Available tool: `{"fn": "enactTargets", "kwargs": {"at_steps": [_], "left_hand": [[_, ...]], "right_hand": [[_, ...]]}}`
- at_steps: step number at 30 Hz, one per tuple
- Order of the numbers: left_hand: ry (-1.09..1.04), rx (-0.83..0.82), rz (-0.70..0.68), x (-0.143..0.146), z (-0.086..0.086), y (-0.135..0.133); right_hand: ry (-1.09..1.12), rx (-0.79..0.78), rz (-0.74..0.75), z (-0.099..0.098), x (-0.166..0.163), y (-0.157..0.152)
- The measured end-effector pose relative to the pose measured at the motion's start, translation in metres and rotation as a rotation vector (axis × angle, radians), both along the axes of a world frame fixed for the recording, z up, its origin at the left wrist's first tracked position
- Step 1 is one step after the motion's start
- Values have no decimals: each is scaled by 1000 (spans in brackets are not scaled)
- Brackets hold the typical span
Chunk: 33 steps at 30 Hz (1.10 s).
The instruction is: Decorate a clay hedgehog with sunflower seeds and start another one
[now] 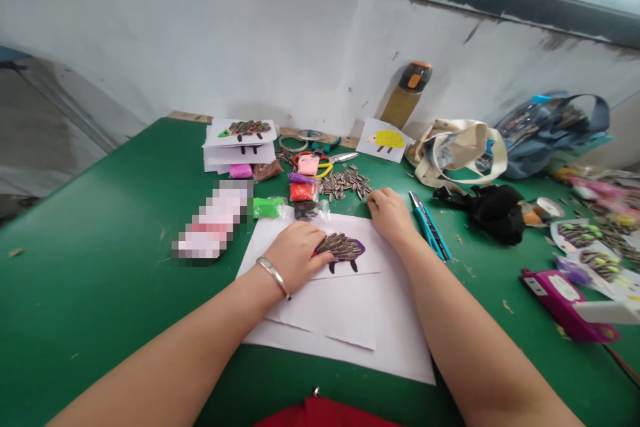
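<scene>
My left hand (295,255) lies flat on a white card (357,266), thumb apart from the fingers. It partly covers a hedgehog picture (345,248) whose body is layered with striped sunflower seeds, with a purple edge and black legs. At the upper right of the larger paper, my right hand (391,213) has its fingers curled together, beside a loose pile of sunflower seeds (345,183). Whatever those fingertips hold is hidden. Larger white sheets (400,340) lie beneath the card.
Behind the papers are bags of red clay (303,191) and green clay (268,207), plus scissors (343,157). Finished cards (240,155) are stacked at back left. A blue cutter knife (429,227) lies right of my right hand; a cloth bag (453,153) and bottle (407,95) stand behind.
</scene>
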<state>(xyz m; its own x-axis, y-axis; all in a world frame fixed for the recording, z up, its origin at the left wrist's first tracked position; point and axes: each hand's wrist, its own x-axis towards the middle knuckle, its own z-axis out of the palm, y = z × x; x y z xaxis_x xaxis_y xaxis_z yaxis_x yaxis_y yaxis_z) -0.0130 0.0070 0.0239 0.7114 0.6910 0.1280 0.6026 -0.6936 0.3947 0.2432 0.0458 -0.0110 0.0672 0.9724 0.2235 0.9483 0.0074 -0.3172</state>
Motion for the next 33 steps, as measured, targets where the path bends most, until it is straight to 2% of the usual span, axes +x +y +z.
{"fn": "enactTargets", "kwargs": {"at_steps": [9, 15, 21, 25, 29, 33], "left_hand": [[-15, -6, -2, 0, 1, 0], [0, -13, -1, 0, 1, 1], [10, -28, 0, 0, 2, 0], [25, -20, -7, 1, 2, 0], [36, -11, -20, 2, 2, 0], [29, -26, -26, 2, 4, 0]], "right_hand": [[171, 63, -159, 4, 0, -5], [249, 126, -109, 6, -3, -8], [429, 213, -81, 21, -11, -21], [504, 135, -58, 21, -13, -51], [563, 10, -116, 13, -9, -82], [615, -22, -116, 10, -9, -90]]}}
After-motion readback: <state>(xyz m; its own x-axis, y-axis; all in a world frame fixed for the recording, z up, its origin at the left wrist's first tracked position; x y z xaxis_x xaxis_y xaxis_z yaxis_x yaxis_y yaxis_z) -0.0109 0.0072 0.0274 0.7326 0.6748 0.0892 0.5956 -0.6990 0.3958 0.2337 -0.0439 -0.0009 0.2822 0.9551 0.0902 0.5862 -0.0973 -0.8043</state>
